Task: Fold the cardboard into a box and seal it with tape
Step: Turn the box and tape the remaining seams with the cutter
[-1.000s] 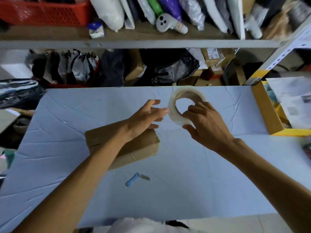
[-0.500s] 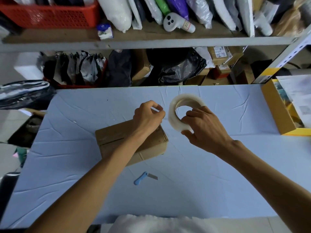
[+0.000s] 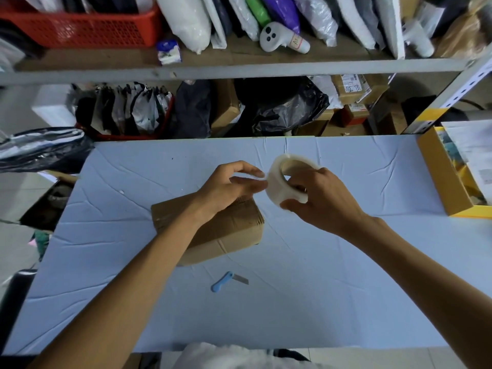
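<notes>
A folded brown cardboard box (image 3: 229, 230) lies on the light blue table (image 3: 319, 288), partly under my left forearm. Above its right end my right hand (image 3: 319, 201) grips a roll of clear tape (image 3: 279, 177), fingers through its core and thumb on the outside. My left hand (image 3: 229, 186) is just left of the roll, thumb and fingers pinched at the roll's edge, where a short strip of tape seems to run to it. The fingertips are blurred.
A small blue-handled knife (image 3: 226, 281) lies in front of the box. A yellow open box (image 3: 450, 177) of papers stands at the table's right edge. Behind the table, shelves hold a red basket (image 3: 80, 25), bags and cartons.
My left hand went from spread fingers to a pinch at the roll's edge. The right hand turned the roll and tilted it, keeping hold.
</notes>
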The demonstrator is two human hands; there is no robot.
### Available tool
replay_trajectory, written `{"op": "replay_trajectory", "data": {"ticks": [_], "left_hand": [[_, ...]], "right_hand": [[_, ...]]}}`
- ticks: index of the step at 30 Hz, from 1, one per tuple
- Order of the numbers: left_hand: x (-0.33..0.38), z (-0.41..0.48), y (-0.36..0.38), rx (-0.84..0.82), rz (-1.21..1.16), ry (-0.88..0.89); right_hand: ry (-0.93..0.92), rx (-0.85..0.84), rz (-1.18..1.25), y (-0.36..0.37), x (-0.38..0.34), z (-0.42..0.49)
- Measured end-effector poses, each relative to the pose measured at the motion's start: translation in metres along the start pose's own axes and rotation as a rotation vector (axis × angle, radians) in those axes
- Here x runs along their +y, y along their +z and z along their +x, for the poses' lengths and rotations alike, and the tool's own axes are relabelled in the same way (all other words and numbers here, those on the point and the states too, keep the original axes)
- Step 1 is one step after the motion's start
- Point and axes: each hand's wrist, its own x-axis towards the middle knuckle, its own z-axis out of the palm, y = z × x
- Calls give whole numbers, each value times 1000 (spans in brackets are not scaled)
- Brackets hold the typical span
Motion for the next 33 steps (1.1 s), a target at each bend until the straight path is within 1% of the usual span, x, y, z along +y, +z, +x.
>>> {"op": "replay_trajectory", "data": {"ticks": [3, 4, 7, 9, 10, 12, 14, 16, 17, 19, 22, 24, 27, 29, 31, 33], "left_hand": [[-2, 6, -1, 98, 202, 143], [-2, 7, -1, 136, 236, 177], [2, 8, 0, 195, 221, 200], [7, 8, -4, 218, 258, 225], [8, 9, -5, 235, 302, 232], [9, 10, -7, 270, 380, 229], [7, 12, -3, 244, 440, 209], [4, 14, 1, 203, 459, 150], [3, 15, -1, 193, 446, 113], [4, 19, -5, 182, 441, 70], [11, 19, -12, 136, 442, 58], [16, 19, -14, 127, 468, 77], [20, 22, -20, 154, 550, 128], [20, 23, -20, 134, 607, 118], [19, 23, -19, 137, 639, 113], [21, 23, -18, 166, 647, 146]], "right_hand": [[10, -14, 43, -3, -1, 1], [21, -23, 61, -5, -2, 1], [49, -73, 128, -10, -7, 2], [101, -154, 168, -8, -6, 5], [158, -213, 173, -4, -2, 7], [337, -323, 159, 7, 10, 12], [520, -367, 148, 16, 24, 14], [612, -389, 178, 23, 29, 14], [627, -390, 222, 25, 28, 12], [646, -374, 386, 26, 24, 3], [649, -348, 738, 25, 23, -10], [616, -343, 867, 20, 24, -16], [564, -386, 880, 17, 30, -20], [542, -419, 850, 15, 32, -22], [550, -429, 878, 10, 33, -23], [597, -447, 912, 3, 29, -22]]}}
